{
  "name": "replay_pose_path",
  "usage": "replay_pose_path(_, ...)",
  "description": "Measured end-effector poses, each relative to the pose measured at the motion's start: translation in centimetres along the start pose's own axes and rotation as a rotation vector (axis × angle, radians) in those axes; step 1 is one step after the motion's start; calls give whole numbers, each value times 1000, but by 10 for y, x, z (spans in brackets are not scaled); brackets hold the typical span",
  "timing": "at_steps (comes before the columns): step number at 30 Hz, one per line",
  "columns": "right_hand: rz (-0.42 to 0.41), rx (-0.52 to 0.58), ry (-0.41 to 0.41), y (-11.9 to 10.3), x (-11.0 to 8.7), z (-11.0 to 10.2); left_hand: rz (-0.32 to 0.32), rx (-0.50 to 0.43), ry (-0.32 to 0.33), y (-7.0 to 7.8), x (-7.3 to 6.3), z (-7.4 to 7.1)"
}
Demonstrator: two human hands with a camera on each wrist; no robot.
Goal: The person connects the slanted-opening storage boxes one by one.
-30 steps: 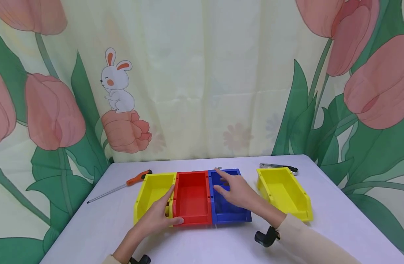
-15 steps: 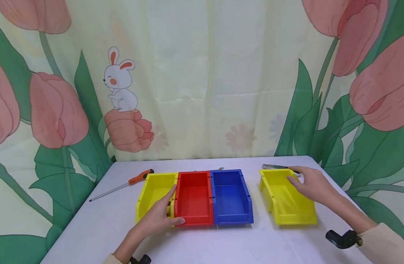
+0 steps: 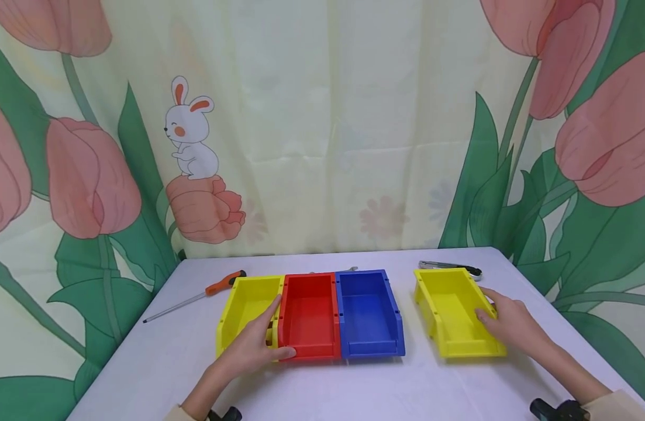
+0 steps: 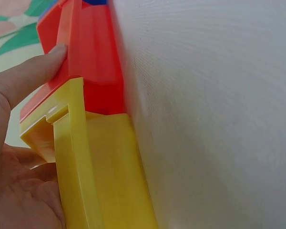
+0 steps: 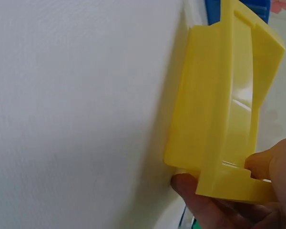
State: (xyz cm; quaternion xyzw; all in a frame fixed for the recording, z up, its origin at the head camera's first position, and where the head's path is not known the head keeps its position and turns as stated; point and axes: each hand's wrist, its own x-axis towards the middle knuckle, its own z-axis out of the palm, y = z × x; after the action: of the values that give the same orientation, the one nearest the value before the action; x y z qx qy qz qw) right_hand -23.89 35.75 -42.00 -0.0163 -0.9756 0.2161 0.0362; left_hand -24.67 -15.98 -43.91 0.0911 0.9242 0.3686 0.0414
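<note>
Three storage bins stand side by side: yellow (image 3: pixel 251 298), red (image 3: pixel 309 316) and blue (image 3: pixel 366 316). My left hand (image 3: pixel 251 345) grips the adjoining walls of the yellow and red bins. In the left wrist view its thumb (image 4: pixel 50 62) presses on the red rim, with the other fingers inside the yellow bin. A second yellow bin (image 3: pixel 456 310) sits apart to the right. My right hand (image 3: pixel 517 321) pinches that bin's right wall, thumb inside and fingers outside; the right wrist view shows this grip at the wall (image 5: pixel 236 186).
An orange-handled screwdriver (image 3: pixel 217 287) lies at the left. Behind the separate yellow bin lies a silver tool with a black end (image 3: pixel 443 265). A small metal tip (image 3: pixel 352 269) shows behind the blue bin. A floral curtain (image 3: pixel 322 146) hangs beyond the table's back edge.
My right hand has gone from over the blue bin to the separate yellow bin, then down its right side, and now pinches the wall. The left hand has kept its place.
</note>
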Motion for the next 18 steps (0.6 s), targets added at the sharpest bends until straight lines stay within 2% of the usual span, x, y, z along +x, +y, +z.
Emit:
replay_pose_path(5,15,24,14,-3,-2,3,6,-2,1,-1,-1,-1)
replay_pose_path(18,-37,12,58,-11,-5,-6,11,-7,-2,0,-2,-1)
